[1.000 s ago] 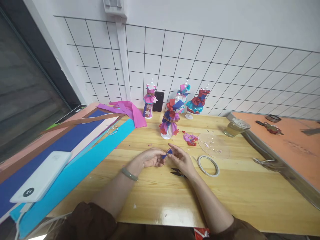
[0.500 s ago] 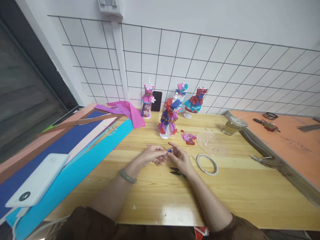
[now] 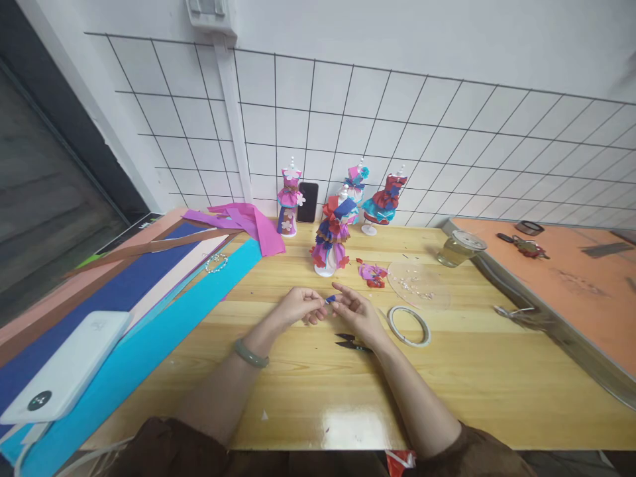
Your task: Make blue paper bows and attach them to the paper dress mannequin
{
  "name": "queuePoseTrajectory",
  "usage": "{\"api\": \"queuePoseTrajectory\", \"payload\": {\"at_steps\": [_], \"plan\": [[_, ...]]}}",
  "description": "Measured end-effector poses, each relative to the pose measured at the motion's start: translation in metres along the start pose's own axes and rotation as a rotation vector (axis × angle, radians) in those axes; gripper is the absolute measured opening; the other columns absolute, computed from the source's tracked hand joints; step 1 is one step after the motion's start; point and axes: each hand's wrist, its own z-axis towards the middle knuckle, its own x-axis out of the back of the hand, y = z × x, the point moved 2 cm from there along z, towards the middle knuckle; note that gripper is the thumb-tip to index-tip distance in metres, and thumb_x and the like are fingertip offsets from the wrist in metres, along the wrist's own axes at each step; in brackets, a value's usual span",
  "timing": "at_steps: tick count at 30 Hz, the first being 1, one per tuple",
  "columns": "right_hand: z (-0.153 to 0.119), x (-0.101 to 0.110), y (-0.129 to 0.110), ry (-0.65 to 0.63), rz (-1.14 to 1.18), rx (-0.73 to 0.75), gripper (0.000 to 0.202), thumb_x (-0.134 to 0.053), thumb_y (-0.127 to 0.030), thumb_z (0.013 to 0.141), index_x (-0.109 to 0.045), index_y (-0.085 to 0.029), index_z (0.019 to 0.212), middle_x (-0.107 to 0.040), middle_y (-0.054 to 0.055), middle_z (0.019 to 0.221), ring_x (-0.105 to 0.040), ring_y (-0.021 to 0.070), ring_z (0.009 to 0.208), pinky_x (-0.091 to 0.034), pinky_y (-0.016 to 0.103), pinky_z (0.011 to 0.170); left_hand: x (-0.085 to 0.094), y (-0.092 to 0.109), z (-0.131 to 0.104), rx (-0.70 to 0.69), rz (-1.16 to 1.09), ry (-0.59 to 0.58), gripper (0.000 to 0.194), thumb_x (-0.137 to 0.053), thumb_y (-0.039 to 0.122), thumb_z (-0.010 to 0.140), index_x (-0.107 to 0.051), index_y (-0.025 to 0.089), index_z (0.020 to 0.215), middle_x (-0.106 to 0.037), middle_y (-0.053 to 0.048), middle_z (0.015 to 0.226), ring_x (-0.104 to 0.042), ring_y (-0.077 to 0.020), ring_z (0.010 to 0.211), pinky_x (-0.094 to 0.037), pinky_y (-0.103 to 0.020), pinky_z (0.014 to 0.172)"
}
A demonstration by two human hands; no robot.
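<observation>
Between my two hands, above the wooden table, is a small blue piece, perhaps paper. My right hand pinches it between thumb and finger, the index finger raised. My left hand, with a green bangle on the wrist, has its thumb and fingertips closed at the piece's left end. Black thread snips lie beneath my right hand, partly hidden by it. Just beyond my hands stands a mini dress form in ruffled red, blue and purple paper. A roll of narrow white tape lies right of my right hand.
Three more dressed forms, including a pink one, stand near the gridded wall beside a phone. Coloured paper strips and a power bank cover the left. Paper scraps, a bead dish and a cup sit right.
My hands have drawn slightly apart, so more of the blue piece shows between the fingertips. The whole view has shifted a little.
</observation>
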Motion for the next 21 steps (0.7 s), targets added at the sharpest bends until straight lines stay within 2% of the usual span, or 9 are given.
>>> {"api": "queuePoseTrajectory", "payload": {"at_steps": [7, 13, 21], "plan": [[0.0015, -0.0011, 0.0031, 0.051, -0.057, 0.033, 0.052, -0.065, -0.029, 0.065, -0.049, -0.02, 0.114, -0.054, 0.0, 0.075, -0.052, 0.0108, 0.067, -0.042, 0.027, 0.067, -0.0045, 0.0, -0.0008, -0.035, -0.045, -0.025, 0.031, -0.058, 0.041, 0.067, -0.059, 0.01, 0.072, -0.063, -0.008, 0.069, -0.055, -0.009, 0.052, -0.043, -0.022, 0.051], [0.0016, 0.0014, 0.0024, 0.038, 0.032, 0.013, 0.051, -0.067, -0.025, 0.064, -0.05, -0.021, 0.112, -0.055, -0.001, 0.077, -0.053, 0.0097, 0.067, -0.042, 0.026, 0.068, -0.0074, 0.0007, -0.0029, -0.033, -0.203, -0.079, 0.028, -0.06, 0.037, 0.067, -0.058, 0.01, 0.073, -0.062, -0.009, 0.074, -0.056, -0.01, 0.058, -0.042, -0.021, 0.05], [-0.0003, 0.0007, -0.0001, -0.024, 0.107, -0.065, 0.056, -0.069, -0.027, 0.062, -0.05, -0.022, 0.114, -0.058, 0.0, 0.077, -0.055, 0.0109, 0.064, -0.043, 0.028, 0.067, -0.0095, -0.002, -0.0031, 0.041, -0.45, -0.263, 0.02, -0.061, 0.029, 0.068, -0.055, 0.01, 0.074, -0.059, -0.005, 0.067, -0.054, -0.0077, 0.053, -0.036, -0.017, 0.044]]}}
